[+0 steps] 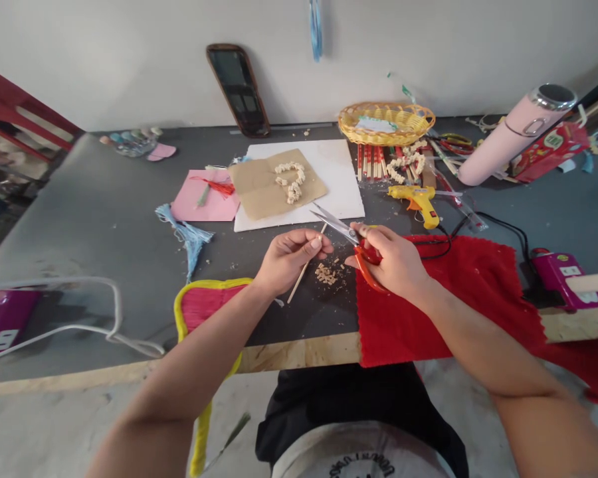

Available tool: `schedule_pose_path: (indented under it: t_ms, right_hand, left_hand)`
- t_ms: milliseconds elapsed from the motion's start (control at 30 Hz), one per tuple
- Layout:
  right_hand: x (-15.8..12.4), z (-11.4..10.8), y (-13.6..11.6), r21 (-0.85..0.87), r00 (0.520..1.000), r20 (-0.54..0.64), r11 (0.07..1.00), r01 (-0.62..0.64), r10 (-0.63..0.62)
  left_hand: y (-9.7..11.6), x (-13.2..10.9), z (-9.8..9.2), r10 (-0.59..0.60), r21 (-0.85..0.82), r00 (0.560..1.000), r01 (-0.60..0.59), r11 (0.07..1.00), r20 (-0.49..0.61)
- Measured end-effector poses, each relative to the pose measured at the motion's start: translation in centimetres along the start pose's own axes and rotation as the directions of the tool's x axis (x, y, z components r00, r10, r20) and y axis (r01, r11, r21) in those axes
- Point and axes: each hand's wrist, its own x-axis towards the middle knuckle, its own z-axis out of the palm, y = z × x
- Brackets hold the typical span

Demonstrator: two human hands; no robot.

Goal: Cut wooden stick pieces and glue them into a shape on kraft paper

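Observation:
My left hand [299, 255] is closed in a pinch on a thin wooden stick [299, 284], which shows above and below the fingers. My right hand [396, 260] grips scissors [367, 265] by their red-orange handles. The scissor blades are parted and point left, close to the stick's upper end. Between the hands, a small pile of short wooden bits [326, 273] lies on the grey table. A brown cardboard piece [252, 189] behind the hands bears a curved row of pale bits [294, 192] and rests on a white board [341, 189].
Red cloth [428, 318] lies under my right forearm. A yellow glue gun [418, 202], wicker basket [386, 126] and pink flask [515, 139] stand behind it. On the left are a blue tassel [187, 232], pink paper [189, 199] and yellow-edged pink piece [204, 309]. A phone [239, 93] leans on the wall.

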Motion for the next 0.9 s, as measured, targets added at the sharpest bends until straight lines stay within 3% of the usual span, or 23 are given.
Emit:
schedule_pose_path:
  t_ms: [167,433,633,800,900]
  right_hand:
    - [-0.05,0.04,0.18,-0.014,0.999,0.029,0.999,0.038,-0.038]
    - [-0.05,-0.44,-0.37,-0.212,0.988,0.062,0.965,0.154,-0.144]
    - [-0.30,-0.10,-0.18,-0.255,0.991,0.087,0.959,0.124,-0.105]
    - [-0.35,0.35,0.20,-0.100,0.997,0.077,0.995,0.014,-0.007]
    - [-0.18,0.35,0.44,-0.001,0.999,0.038,0.999,-0.035,0.035]
  left_hand:
    - [-0.07,0.10,-0.02,0.023,-0.020,1.000,-0.023,1.000,-0.005]
    - [-0.52,0.43,-0.27,0.066,-0.043,0.996,-0.068,0.997,-0.053]
    - [-0.82,0.40,-0.47,0.090,0.033,0.995,-0.089,0.996,-0.032]
    - [-0.67,0.19,-0.61,0.114,0.212,0.993,-0.111,0.971,-0.001]
    - [-0.34,0.28,-0.82,0.208,0.485,0.976,-0.214,0.848,0.066]
